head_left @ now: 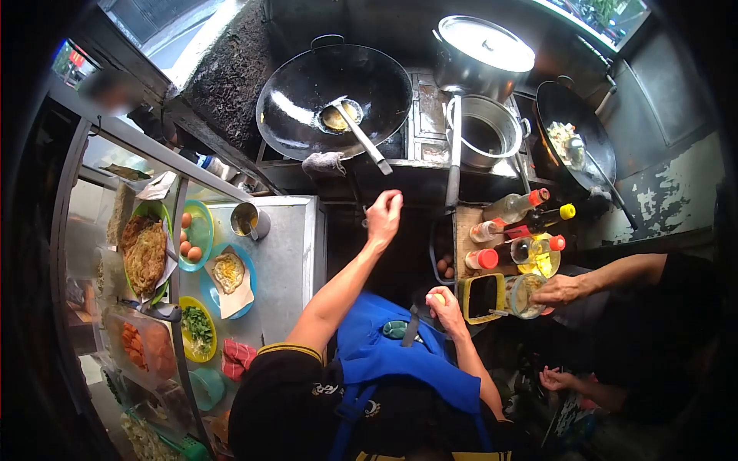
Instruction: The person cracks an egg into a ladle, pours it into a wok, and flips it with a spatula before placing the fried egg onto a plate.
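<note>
My left hand (383, 218) is raised in front of the stove, its fingers curled closed; whatever may be inside is hidden. Just beyond it, the handle of a ladle (364, 143) sticks out over the near rim of a large black wok (292, 104). The ladle's bowl rests in a small pool of oil (340, 115) at the wok's bottom. Close to my chest, my right hand (444, 305) is closed too, with something small and pale at its fingers that I cannot make out. A blue apron (407, 361) lies below it.
At right, a co-worker's hand (560, 290) reaches into a clear jar (527, 300). Several sauce bottles (513, 207) stand on a wooden board. Behind are a lidded pot (484, 46) and second wok (569, 107). Left, a steel counter (288, 261) holds a fried-egg plate (246, 265).
</note>
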A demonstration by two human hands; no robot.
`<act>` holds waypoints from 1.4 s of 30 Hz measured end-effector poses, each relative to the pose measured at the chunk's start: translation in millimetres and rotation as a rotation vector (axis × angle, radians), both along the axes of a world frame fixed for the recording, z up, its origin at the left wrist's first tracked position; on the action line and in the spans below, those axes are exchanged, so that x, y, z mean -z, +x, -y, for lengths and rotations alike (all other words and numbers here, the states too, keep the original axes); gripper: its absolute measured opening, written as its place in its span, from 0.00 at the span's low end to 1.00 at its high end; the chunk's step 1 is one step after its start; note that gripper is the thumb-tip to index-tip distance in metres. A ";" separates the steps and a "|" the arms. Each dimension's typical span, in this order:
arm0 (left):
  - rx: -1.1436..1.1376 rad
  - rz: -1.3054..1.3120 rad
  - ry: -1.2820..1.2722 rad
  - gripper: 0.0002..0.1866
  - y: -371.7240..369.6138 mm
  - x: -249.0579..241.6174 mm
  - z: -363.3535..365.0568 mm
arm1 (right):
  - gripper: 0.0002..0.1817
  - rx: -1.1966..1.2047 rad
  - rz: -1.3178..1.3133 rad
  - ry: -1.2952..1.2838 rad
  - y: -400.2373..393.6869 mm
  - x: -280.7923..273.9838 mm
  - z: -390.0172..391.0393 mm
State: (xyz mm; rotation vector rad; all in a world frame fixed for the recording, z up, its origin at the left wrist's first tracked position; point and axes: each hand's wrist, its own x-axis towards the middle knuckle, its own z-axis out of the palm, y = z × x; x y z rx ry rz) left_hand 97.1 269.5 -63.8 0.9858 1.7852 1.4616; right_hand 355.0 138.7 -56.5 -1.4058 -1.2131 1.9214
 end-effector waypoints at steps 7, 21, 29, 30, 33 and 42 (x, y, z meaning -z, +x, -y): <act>0.590 0.955 -0.330 0.42 38.4 -44.8 -114.1 | 0.10 -0.009 -0.043 0.012 -5.7 -0.3 -2.8; 0.518 0.853 0.152 0.23 47.1 -132.5 -43.8 | 0.12 0.008 -0.044 -0.008 6.3 -20.8 -6.7; 0.491 0.515 -0.224 0.28 -20.9 -156.4 130.1 | 0.23 0.145 -0.328 -0.033 -0.9 -38.7 -33.9; 0.475 0.528 -0.221 0.29 -27.0 -148.2 150.1 | 0.23 0.176 -0.389 -0.032 -5.0 -45.8 -37.7; 0.502 0.565 -0.128 0.31 -41.6 -134.6 200.2 | 0.24 0.214 -0.428 -0.003 -12.8 -53.9 -48.9; 0.386 0.483 -0.464 0.35 -61.2 -187.1 254.1 | 0.24 0.318 -0.167 0.197 -28.6 -49.4 -96.0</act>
